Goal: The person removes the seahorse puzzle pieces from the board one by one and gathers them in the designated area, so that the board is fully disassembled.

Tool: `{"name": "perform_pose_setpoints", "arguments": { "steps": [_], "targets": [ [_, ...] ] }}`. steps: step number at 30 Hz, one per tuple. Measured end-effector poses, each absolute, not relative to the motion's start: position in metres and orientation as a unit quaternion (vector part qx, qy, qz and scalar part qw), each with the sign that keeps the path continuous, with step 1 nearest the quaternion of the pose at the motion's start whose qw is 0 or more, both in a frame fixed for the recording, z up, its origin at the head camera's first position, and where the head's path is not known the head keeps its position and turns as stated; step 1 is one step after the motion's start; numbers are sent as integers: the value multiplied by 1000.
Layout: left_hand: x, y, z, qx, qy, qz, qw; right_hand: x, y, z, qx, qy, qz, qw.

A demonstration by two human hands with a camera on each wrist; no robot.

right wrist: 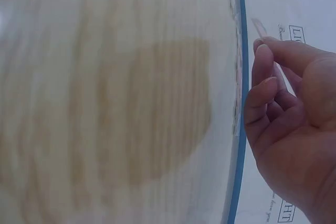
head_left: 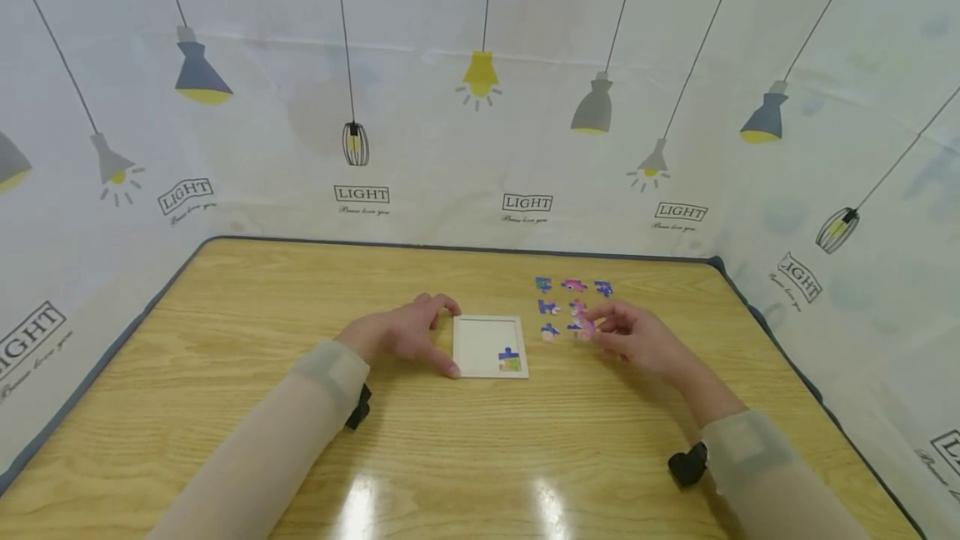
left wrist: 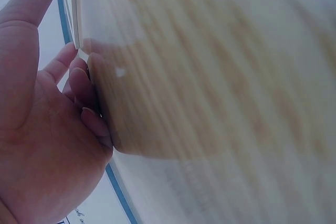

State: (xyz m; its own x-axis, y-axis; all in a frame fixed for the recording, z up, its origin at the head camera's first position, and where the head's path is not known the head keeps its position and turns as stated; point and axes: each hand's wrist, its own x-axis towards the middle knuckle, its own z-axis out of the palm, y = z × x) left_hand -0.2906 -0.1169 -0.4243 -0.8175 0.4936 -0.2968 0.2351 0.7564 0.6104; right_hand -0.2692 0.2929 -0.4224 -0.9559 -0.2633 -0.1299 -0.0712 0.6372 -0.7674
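A white square puzzle tray (head_left: pixel 476 342) lies flat on the table. In its lower right corner sits one puzzle piece (head_left: pixel 510 360), blue, yellow and green. My left hand (head_left: pixel 411 332) holds the tray by its left side, thumb at the near corner and index finger at the far corner. To the right of the tray, my right hand (head_left: pixel 639 342) pinches a pinkish puzzle piece (head_left: pixel 585 326) between thumb and fingertips. In the right wrist view that piece (right wrist: pixel 258 27) shows thin and nearly edge-on, raised off the table.
Several loose puzzle pieces (head_left: pixel 574 285) lie in rough rows right of the tray, some partly behind the right fingers. The wooden table (head_left: pixel 300 290) has a dark edge. Behind it hangs a white cloth (head_left: pixel 420 123) printed with lamps.
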Motion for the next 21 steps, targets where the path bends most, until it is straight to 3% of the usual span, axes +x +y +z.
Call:
{"name": "perform_pose_setpoints", "arguments": {
  "steps": [21],
  "targets": [
    [-289, -116, -420, 201, 911, 274, 233, -278, 303, -434, -79, 909, -381, 151]
  ]
}}
